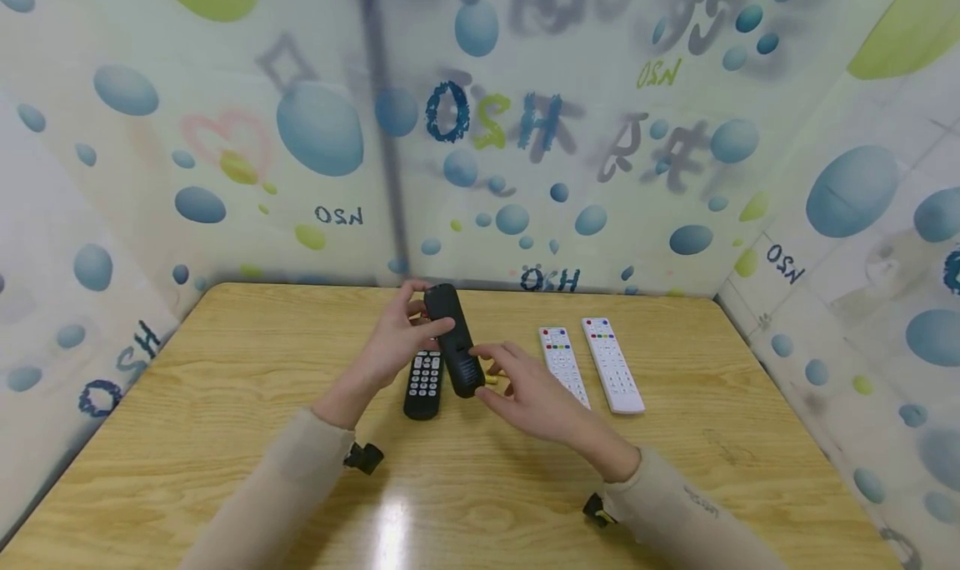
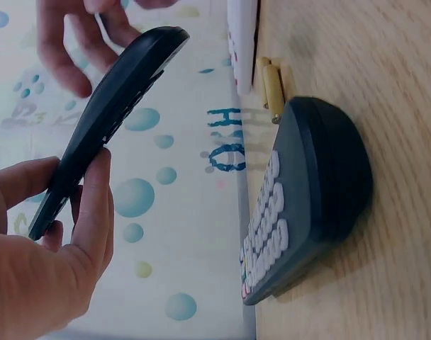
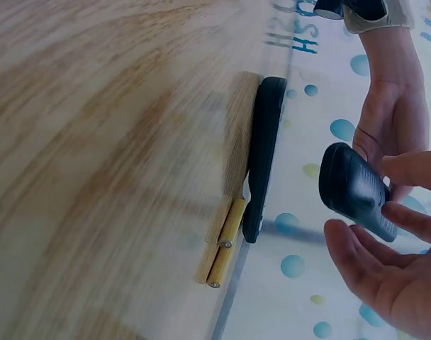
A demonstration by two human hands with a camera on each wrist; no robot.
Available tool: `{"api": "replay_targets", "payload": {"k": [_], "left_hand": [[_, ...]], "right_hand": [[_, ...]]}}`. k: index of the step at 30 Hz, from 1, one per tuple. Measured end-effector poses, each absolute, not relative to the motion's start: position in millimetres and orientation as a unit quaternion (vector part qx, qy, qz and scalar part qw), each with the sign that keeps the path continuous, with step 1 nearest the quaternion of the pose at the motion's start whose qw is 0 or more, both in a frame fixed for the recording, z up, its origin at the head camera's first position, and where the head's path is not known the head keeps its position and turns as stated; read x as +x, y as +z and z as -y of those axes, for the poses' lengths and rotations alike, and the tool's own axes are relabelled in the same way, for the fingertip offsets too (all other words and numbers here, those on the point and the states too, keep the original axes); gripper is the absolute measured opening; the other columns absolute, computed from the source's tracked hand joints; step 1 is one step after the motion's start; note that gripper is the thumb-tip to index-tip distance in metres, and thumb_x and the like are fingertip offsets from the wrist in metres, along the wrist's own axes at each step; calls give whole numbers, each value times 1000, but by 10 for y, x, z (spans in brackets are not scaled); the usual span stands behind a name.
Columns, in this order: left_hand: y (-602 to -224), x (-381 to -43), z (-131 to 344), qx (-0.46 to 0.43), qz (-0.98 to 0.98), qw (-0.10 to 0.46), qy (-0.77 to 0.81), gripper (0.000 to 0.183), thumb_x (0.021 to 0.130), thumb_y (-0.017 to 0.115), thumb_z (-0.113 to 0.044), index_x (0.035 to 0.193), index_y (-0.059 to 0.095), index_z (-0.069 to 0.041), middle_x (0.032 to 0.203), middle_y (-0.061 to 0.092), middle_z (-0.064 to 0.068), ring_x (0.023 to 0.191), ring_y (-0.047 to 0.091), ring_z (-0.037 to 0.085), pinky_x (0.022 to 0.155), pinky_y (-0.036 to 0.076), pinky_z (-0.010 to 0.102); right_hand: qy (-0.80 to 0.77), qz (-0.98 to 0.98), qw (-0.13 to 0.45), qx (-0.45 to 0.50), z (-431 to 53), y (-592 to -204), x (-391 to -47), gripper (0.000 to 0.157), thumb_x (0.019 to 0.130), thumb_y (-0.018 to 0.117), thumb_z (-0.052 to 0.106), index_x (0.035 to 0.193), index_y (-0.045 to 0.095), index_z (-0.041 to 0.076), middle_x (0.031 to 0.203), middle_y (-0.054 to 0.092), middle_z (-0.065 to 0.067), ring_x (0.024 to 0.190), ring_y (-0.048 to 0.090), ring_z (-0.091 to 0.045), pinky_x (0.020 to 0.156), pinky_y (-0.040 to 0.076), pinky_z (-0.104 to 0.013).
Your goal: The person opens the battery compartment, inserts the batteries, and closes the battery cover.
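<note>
A black remote control [image 1: 454,337] is held tilted above the table, its back toward the head camera and its keys downward. My left hand [image 1: 390,337] grips its far end between thumb and fingers. My right hand [image 1: 536,391] is at the near end, fingertips at the ridged back [image 3: 363,185] and not wrapped round it; exact contact is hard to tell. Below lies a second black remote [image 1: 424,385] with pale keys, face up. Two yellow batteries [image 3: 226,244] rest on the table beside it, mostly hidden in the head view.
Two white remotes, a left one [image 1: 564,362] and a right one [image 1: 612,366], lie face up to the right of my hands. The wooden table [image 1: 225,370] meets a patterned wall covering [image 1: 315,245] at its back, with more at both sides.
</note>
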State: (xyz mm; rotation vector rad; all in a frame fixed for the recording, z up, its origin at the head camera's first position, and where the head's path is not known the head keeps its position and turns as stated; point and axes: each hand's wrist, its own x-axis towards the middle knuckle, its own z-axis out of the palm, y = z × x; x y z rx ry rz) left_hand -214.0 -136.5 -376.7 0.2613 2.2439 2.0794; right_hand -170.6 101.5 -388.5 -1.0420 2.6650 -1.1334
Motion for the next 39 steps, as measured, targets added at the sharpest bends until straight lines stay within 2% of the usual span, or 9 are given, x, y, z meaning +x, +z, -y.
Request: {"api": "replay_targets", "payload": {"k": [6,16,23,33,39], "left_hand": [[-3781,-2122,1268,82,-728,32,680,56,97,72,-7,143,39,-8,124,59,26,100,68,33,83,60,49],[-3799,-2093,1174,61,-714,16,698,54,99,69,-6,143,37,-6,124,59,26,107,68,35,80,62,40],[-3794,-2070,1133,65,-697,16,714,55,100,68,-5,143,35,-4,129,57,26,112,66,37,81,61,39],[-3757,-2043,1095,58,-704,4,708,52,99,70,-6,141,39,-4,130,59,24,108,68,35,83,61,45],[-3771,-2039,1087,67,-690,2,721,52,98,71,-5,140,41,-4,130,59,25,110,68,34,83,61,40]], "right_hand": [[-339,-879,-6,-336,-965,-3904,-1700,55,98,73,22,147,50,14,134,55,-11,110,63,-24,78,57,-32],[-296,-893,-53,-335,-929,-3914,-1698,67,92,82,24,148,47,13,135,53,-14,109,63,-23,87,58,-37],[-280,-899,-80,-326,-906,-3891,-1709,63,89,84,20,142,52,10,131,55,-14,105,64,-23,85,59,-36],[-282,-903,-78,-314,-902,-3860,-1706,62,86,86,16,138,53,9,129,55,-14,103,64,-24,85,59,-37],[-276,-907,-73,-310,-916,-3845,-1722,61,85,86,18,136,54,10,126,54,-13,102,62,-23,85,58,-37]]}}
